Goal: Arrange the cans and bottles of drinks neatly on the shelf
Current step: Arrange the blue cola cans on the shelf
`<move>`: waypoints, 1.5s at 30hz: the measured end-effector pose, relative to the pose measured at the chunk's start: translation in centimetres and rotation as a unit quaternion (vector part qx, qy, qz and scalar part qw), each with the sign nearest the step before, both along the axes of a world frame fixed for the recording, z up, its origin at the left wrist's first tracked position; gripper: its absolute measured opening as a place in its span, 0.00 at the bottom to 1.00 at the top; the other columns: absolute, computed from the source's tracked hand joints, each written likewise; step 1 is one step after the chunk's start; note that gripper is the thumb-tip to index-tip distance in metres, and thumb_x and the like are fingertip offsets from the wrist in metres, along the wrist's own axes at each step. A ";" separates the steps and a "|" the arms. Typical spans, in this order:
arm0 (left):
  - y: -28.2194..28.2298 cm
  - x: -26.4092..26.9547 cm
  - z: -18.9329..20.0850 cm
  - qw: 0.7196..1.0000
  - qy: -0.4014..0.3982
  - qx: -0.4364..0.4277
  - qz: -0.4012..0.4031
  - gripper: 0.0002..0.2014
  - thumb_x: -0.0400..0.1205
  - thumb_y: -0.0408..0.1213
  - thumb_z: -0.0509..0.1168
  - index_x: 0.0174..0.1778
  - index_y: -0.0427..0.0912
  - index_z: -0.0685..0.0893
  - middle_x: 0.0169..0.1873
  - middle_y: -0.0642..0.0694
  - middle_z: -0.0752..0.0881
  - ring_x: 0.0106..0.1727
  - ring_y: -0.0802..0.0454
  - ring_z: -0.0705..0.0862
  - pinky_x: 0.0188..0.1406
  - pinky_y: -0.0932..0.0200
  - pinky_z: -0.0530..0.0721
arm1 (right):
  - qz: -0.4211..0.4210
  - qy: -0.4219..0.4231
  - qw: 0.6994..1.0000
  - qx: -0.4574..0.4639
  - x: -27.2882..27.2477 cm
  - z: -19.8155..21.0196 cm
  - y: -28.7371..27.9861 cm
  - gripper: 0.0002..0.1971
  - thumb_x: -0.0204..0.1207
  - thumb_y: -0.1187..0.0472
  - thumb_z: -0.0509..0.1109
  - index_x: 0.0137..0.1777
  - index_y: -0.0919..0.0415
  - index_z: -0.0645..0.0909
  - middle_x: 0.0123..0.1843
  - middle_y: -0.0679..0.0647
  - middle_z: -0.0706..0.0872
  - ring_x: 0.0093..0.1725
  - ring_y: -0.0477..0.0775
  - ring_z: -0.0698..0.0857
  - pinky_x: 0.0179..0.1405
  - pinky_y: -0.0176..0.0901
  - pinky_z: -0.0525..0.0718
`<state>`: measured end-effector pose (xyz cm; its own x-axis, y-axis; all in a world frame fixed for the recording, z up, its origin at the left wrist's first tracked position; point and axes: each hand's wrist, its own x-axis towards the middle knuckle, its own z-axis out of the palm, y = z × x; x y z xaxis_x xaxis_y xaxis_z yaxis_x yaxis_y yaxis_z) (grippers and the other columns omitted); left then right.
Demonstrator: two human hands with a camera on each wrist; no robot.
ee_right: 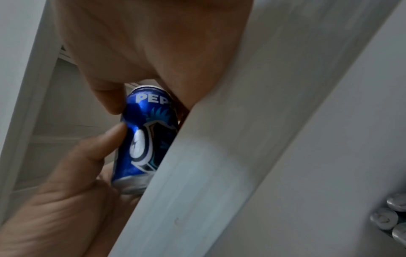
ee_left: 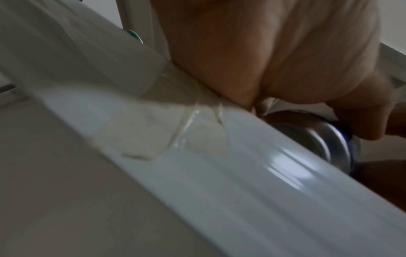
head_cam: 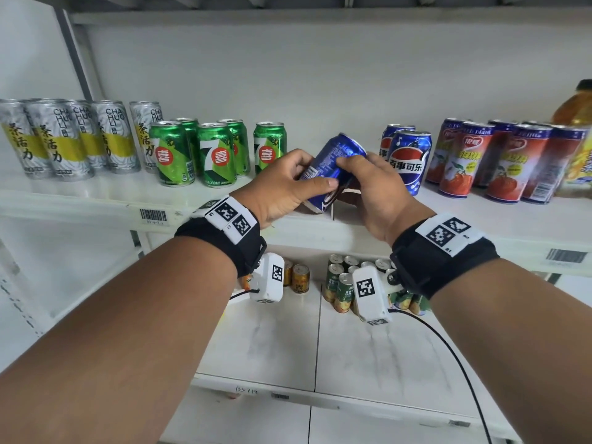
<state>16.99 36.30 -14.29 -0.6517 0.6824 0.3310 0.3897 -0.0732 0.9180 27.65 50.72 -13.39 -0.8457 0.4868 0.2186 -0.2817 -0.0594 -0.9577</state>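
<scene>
Both forearms up front, left hand (head_cam: 282, 184) and right hand (head_cam: 374, 190) clasped around one blue Pepsi can (head_cam: 336, 168), tilted toward 1 o'clock above the shelf (head_cam: 96, 200) edge. Probably being turned label-forward for the gap at 9 o'clock of the standing Pepsi cans (head_cam: 407, 158).

My left hand (ee_left: 274, 57) fills the top of the frame, thumb curled onto a can's silver base (ee_left: 312, 137) just below the fingers; the white shelf edge (ee_left: 219, 173) runs diagonally beneath, blurred.
</scene>
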 end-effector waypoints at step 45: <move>1.5 -2.2 8.2 0.970 0.197 -0.136 -0.035 0.33 0.55 0.47 0.89 0.56 0.50 0.87 0.50 0.48 0.94 0.55 0.47 0.94 0.57 0.41 0.94 | -0.179 -0.121 0.906 0.364 0.8 8.0 -1.8 0.22 0.66 0.45 0.90 0.52 0.58 0.91 0.49 0.60 0.94 0.51 0.61 0.93 0.54 0.59 0.91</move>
